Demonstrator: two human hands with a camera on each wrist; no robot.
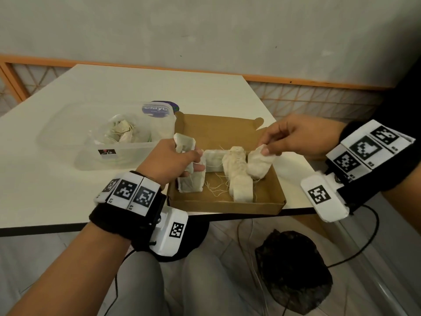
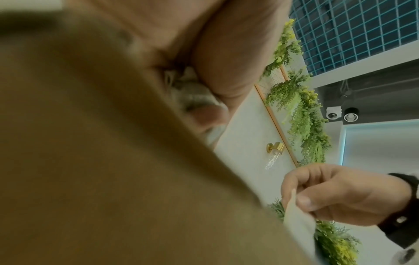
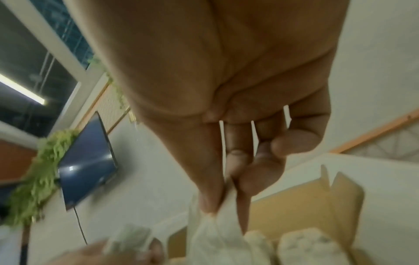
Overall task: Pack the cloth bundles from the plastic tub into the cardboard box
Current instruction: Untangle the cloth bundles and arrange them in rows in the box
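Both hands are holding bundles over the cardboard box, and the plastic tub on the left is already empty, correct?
Not quite: the plastic tub is not empty; the head view shows bundles left inside. The rest stands: the left hand and right hand each hold a bundle over the cardboard box.

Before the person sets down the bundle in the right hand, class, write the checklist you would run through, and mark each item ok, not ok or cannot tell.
1. Right hand has a firm pinch on its bundle: ok, thumb and fingers close on its top end.
2. Left hand has its own bundle under control: ok, the fingers curl round it.
3. Cardboard box is open, lid flap back: ok.
4. Free floor space in the box for the bundle: ok, bare cardboard shows at the right side.
5. Box sits fully on the table: cannot tell, its front wall is right at the edge.
6. Plastic tub is emptied: not ok, bundles remain inside.
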